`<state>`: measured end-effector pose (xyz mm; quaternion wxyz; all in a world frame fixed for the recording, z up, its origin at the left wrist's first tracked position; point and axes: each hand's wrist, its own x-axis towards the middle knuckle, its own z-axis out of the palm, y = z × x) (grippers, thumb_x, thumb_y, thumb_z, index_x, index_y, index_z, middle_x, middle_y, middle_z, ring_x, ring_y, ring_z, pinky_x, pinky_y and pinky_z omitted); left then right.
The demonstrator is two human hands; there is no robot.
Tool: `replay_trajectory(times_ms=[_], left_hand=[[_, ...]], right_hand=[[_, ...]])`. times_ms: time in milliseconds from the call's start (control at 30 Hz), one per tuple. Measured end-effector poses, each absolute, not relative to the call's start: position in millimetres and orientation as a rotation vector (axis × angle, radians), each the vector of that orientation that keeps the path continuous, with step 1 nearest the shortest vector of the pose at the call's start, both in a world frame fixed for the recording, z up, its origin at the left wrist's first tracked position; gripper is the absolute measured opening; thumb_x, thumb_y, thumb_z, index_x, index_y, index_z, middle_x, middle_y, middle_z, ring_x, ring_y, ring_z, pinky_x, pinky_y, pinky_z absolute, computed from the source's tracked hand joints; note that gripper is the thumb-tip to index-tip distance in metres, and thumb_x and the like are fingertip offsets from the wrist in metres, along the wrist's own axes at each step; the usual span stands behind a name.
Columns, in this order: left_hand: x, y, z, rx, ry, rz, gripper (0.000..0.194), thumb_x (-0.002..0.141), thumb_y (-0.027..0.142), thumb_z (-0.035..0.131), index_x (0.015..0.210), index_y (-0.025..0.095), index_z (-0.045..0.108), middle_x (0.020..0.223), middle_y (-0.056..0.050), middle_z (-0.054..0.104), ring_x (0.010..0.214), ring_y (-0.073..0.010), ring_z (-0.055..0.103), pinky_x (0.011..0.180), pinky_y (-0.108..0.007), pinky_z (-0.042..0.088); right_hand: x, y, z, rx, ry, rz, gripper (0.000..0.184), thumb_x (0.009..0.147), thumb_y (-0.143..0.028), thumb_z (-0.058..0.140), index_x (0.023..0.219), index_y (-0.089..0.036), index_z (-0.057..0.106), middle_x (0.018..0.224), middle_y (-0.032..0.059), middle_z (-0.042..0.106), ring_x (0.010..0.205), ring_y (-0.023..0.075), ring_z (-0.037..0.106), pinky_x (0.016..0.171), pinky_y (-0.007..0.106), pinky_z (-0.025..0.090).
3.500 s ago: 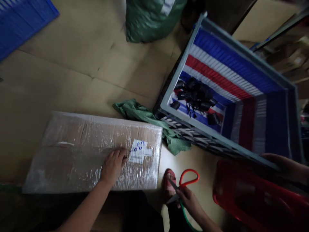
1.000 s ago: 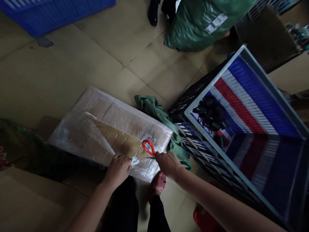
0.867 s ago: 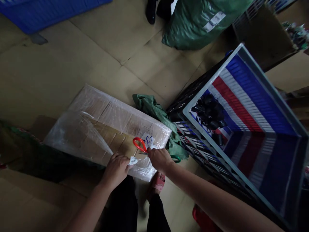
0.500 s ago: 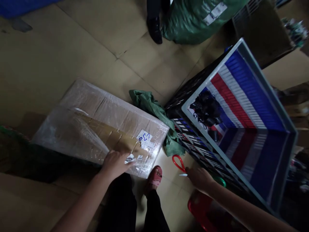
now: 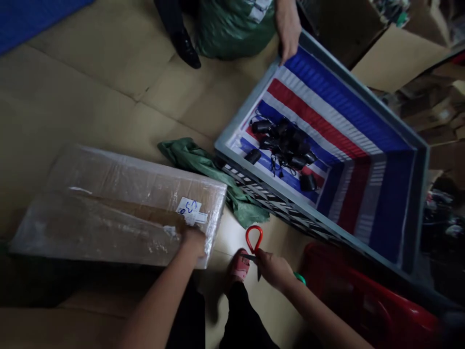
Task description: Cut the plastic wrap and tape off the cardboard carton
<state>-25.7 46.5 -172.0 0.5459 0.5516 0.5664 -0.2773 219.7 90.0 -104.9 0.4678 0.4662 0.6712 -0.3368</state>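
Observation:
My left hand (image 5: 193, 242) is closed on the clear plastic wrap (image 5: 119, 235) around a cardboard box (image 5: 134, 182), near the end with a white label (image 5: 189, 208) marked in blue ink; blur hides its fingertips. A slit in the wrap bares brown cardboard along the top. My right hand (image 5: 274, 267) grips a pair of scissors (image 5: 254, 238) with a red handle loop, held low over the floor beside the box. Part of the blades shows under the fingers.
A grey crate (image 5: 247, 109) lined with striped cloth holds black adapters with cords (image 5: 286, 143). Another person's hand (image 5: 288, 31) is on its rim. Green cloth (image 5: 214, 169) lies between box and crate. A red stool-like object (image 5: 366, 295) and a green sack (image 5: 236, 34) stand nearby.
The crate, tilted before, now sits flatter and closer, with another person's hand on it. The adapters inside have spread out. My left hand has moved toward the box's labelled end, pulling the wrap.

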Motion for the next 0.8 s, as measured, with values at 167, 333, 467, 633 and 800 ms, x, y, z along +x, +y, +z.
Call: replay_trajectory(times_ms=[167, 333, 467, 633, 800], left_hand=[[-17.6, 33.6, -165.6, 1.202, 1.487, -0.658, 0.039, 0.08, 0.042, 0.057, 0.104, 0.013, 0.066, 0.111, -0.015, 0.067, 0.105, -0.0288, 0.062, 0.085, -0.034, 0.049], [-6.6, 24.1, -165.8, 1.198, 1.597, -0.669, 0.029, 0.085, 0.033, 0.05, 0.093, 0.013, 0.069, 0.103, -0.015, 0.069, 0.099, -0.0282, 0.064, 0.079, -0.034, 0.048], [-0.4, 8.8, -159.1, 1.301, 1.697, -0.575, 0.03, 0.09, 0.023, 0.04, 0.098, 0.014, 0.068, 0.104, -0.013, 0.068, 0.102, -0.0269, 0.061, 0.086, -0.036, 0.043], [2.2, -5.3, -154.4, 1.343, 1.749, -0.487, 0.028, 0.089, 0.018, 0.04, 0.09, 0.015, 0.068, 0.098, -0.01, 0.069, 0.097, -0.0257, 0.06, 0.086, -0.037, 0.041], [2.9, -18.7, -158.1, 1.386, 1.83, -0.359, 0.025, 0.089, 0.017, 0.042, 0.083, 0.014, 0.066, 0.089, -0.009, 0.067, 0.092, -0.0257, 0.059, 0.083, -0.038, 0.04]], right_hand=[[252.3, 84.9, -93.3, 1.176, 1.701, -0.928, 0.029, 0.095, -0.033, 0.035, 0.11, -0.02, 0.056, 0.099, 0.0093, 0.069, 0.091, 0.0265, 0.066, 0.068, 0.032, 0.045], [250.4, 85.4, -101.4, 1.154, 1.838, -0.957, 0.027, 0.095, -0.029, 0.034, 0.105, -0.019, 0.056, 0.094, 0.0074, 0.071, 0.084, 0.0234, 0.068, 0.062, 0.03, 0.045], [203.4, 93.9, -127.7, 1.006, 2.038, -0.981, 0.026, 0.094, -0.032, 0.035, 0.109, -0.02, 0.052, 0.096, 0.0086, 0.07, 0.084, 0.0227, 0.068, 0.063, 0.03, 0.047], [143.0, 111.7, -165.1, 0.745, 2.182, -1.03, 0.026, 0.092, -0.032, 0.039, 0.108, -0.018, 0.054, 0.1, 0.0109, 0.069, 0.091, 0.0263, 0.066, 0.068, 0.035, 0.05], [134.7, 122.9, -188.5, 0.565, 2.199, -0.994, 0.032, 0.091, -0.037, 0.04, 0.109, -0.017, 0.056, 0.102, 0.0136, 0.069, 0.094, 0.0285, 0.065, 0.071, 0.036, 0.051]])
